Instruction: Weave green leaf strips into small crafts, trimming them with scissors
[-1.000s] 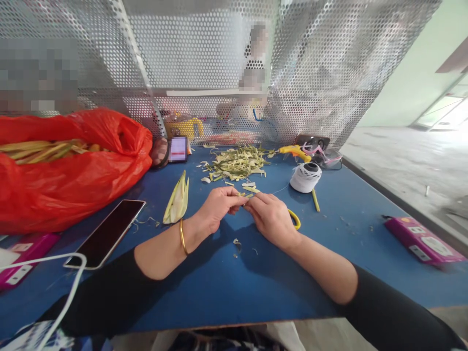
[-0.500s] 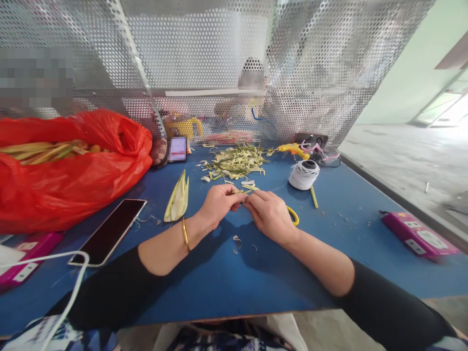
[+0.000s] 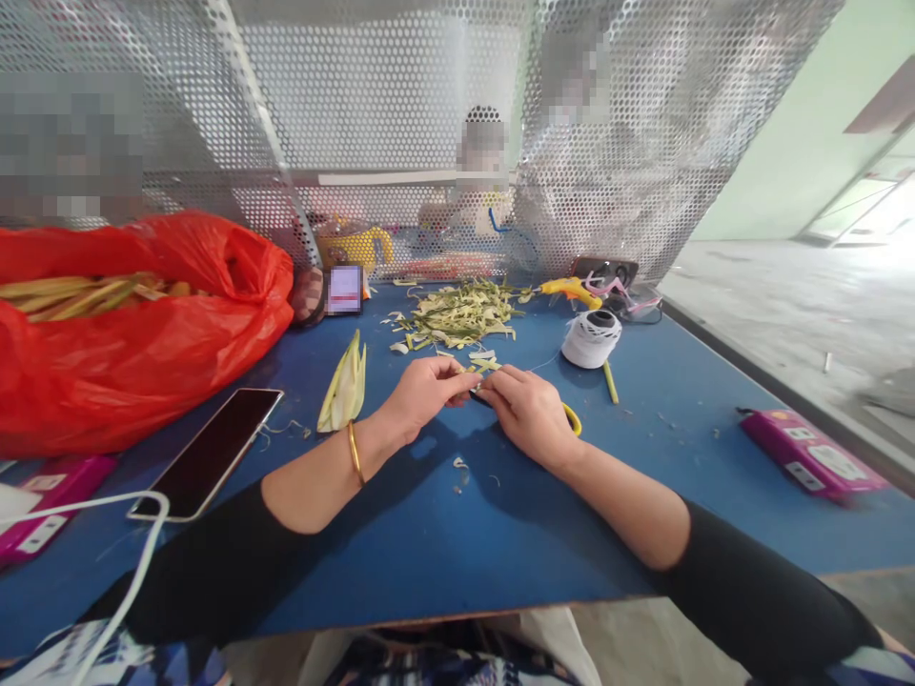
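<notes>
My left hand [image 3: 429, 395] is closed in a pinch, with a thin pale green strip [image 3: 465, 369] showing at its fingertips. Close against it, my right hand [image 3: 527, 412] is also closed, its fingertips nearly meeting the left ones. White thread [image 3: 547, 364] runs from the thread spool [image 3: 592, 340] to behind my right hand. Yellow-handled scissors [image 3: 573, 419] lie under that hand, mostly covered. Just beyond my fingers is a heap of pale green plant pieces [image 3: 461, 314]. A bundle of pale pointed leaves [image 3: 344, 391] rests left of my left hand.
A red plastic bag [image 3: 143, 372] of long stalks fills the left side. Nearby lie a dark-screened phone [image 3: 211, 453] and a purple box [image 3: 53, 510]; another purple box [image 3: 811, 453] sits right. A yellow glue gun [image 3: 572, 291] lies before the perforated metal screen [image 3: 386, 105].
My hands stay close together, with a slight shift of the fingers. The whole view has moved a little, so things sit slightly further left.
</notes>
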The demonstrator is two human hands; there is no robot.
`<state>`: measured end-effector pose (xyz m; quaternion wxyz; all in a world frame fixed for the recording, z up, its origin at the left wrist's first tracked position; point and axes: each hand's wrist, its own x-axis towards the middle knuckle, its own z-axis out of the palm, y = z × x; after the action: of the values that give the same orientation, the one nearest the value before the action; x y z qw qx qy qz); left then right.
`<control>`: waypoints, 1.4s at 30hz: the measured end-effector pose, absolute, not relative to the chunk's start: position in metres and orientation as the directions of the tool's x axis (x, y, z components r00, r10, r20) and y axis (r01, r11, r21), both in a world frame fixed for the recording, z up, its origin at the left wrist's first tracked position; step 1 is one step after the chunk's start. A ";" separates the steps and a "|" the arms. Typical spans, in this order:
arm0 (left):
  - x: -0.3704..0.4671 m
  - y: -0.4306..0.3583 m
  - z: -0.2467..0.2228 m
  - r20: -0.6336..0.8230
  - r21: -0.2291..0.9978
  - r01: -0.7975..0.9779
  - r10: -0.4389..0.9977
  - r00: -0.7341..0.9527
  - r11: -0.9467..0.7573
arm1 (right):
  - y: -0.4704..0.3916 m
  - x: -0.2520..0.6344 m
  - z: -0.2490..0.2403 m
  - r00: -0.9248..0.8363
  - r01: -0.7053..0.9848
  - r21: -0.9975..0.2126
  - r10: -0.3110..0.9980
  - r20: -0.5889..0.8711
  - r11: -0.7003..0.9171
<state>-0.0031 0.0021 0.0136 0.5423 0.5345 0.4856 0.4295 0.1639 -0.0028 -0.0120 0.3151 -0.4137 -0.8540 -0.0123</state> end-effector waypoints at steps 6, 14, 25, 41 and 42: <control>0.000 0.000 0.011 -0.122 0.992 -0.018 0.991 0.060 0.123 | -0.006 0.162 -0.011 -0.466 0.720 -0.179 0.658 0.591 0.671; -0.001 0.001 0.016 -0.199 0.975 -0.070 0.972 0.129 0.209 | -0.004 0.163 -0.012 -0.512 0.755 -0.003 0.592 0.623 0.656; -0.004 0.000 0.019 -0.257 0.966 0.010 0.966 0.017 0.257 | -0.007 0.167 -0.001 -0.585 0.738 0.172 0.491 0.646 0.653; 0.001 0.001 0.012 -0.044 0.997 -0.056 0.997 0.056 0.047 | -0.004 0.155 -0.001 -0.134 -0.072 -0.997 0.991 -0.004 -0.014; 0.002 0.000 0.012 -0.057 0.996 -0.071 0.996 0.065 0.061 | -0.005 0.154 -0.001 -0.145 -0.087 -0.996 0.989 -0.012 -0.024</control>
<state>0.0020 -0.0002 0.0115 0.5478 0.4819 0.4802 0.4869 0.1537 -0.0049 -0.0011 0.4797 -0.4442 -0.5077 0.5611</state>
